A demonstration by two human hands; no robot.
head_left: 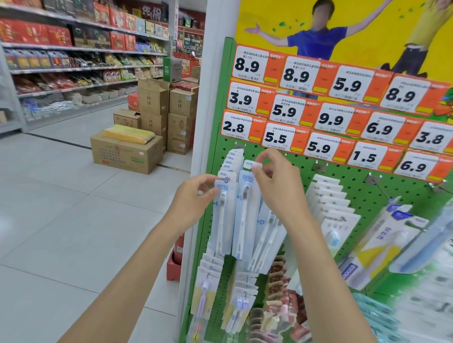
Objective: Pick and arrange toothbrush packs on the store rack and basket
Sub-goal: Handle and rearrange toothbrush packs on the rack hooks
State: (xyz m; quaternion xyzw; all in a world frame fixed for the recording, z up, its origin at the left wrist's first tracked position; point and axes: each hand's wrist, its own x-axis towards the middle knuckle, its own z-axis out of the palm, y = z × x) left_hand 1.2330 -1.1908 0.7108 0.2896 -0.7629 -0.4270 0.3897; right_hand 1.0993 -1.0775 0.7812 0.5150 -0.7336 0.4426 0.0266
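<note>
Left hand (194, 193) pinches the front toothbrush pack (223, 216) on the green pegboard rack (366, 191); right hand (275, 182) pinches a second pack's (244, 210) top tab, both arms raised.

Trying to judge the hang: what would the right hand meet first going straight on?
Probably the pegboard just under the price tags. The right hand pinches the tab of a pack close before it, though depth is unclear.

Small print on price tags (333, 120) too fine to read, far-right packs (427, 239) smeared by blur, top tab of toothbrush pack (244, 212) partly hidden under right hand (275, 182), forearms (327, 285) cut by near edge
</note>
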